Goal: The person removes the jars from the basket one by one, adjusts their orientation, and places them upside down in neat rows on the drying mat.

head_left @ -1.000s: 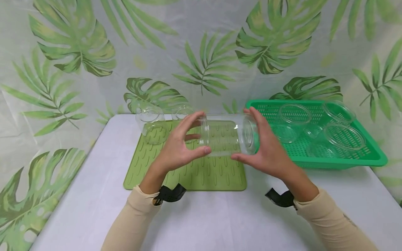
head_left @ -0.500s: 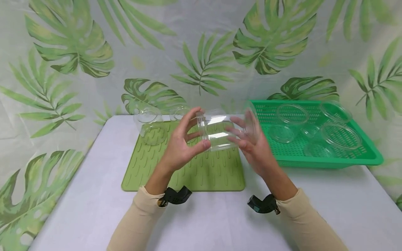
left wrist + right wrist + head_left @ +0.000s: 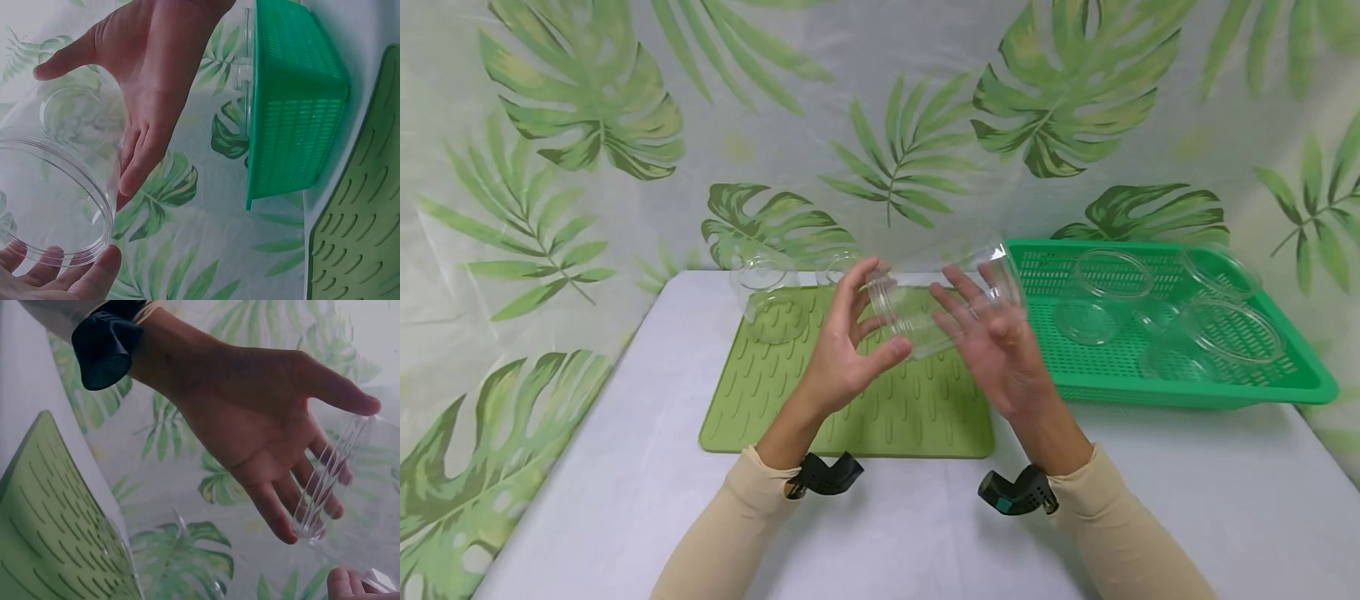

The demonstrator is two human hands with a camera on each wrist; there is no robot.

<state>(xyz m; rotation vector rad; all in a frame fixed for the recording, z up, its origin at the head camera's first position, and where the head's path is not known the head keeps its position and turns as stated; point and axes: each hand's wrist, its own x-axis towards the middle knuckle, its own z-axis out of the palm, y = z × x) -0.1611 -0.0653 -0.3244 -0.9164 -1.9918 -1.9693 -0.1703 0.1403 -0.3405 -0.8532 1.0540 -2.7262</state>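
A clear jar (image 3: 917, 304) is held above the green mat, lying sideways with its base end tipped up to the right. My left hand (image 3: 842, 354) grips the ringed mouth end, thumb below and fingers above, as the right wrist view also shows around the rim (image 3: 331, 475). My right hand (image 3: 1003, 350) is at the base end with its fingers spread and fairly straight, partly seen through the clear wall. In the left wrist view, the right hand (image 3: 150, 75) lies along the jar's side, thumb stretched out past the base.
A green ribbed mat (image 3: 925, 425) lies on the white table (image 3: 910, 533). Two clear jars stand at its back left, one jar (image 3: 771, 308) nearer the corner. A green basket (image 3: 1187, 393) at the right holds several clear jars. A leaf-patterned cloth (image 3: 910, 117) hangs behind.
The right hand has loosened from its grip on the base, turned, and spread its fingers beside the jar. The jar's base end has tilted upward. The left hand keeps hold of the mouth end.
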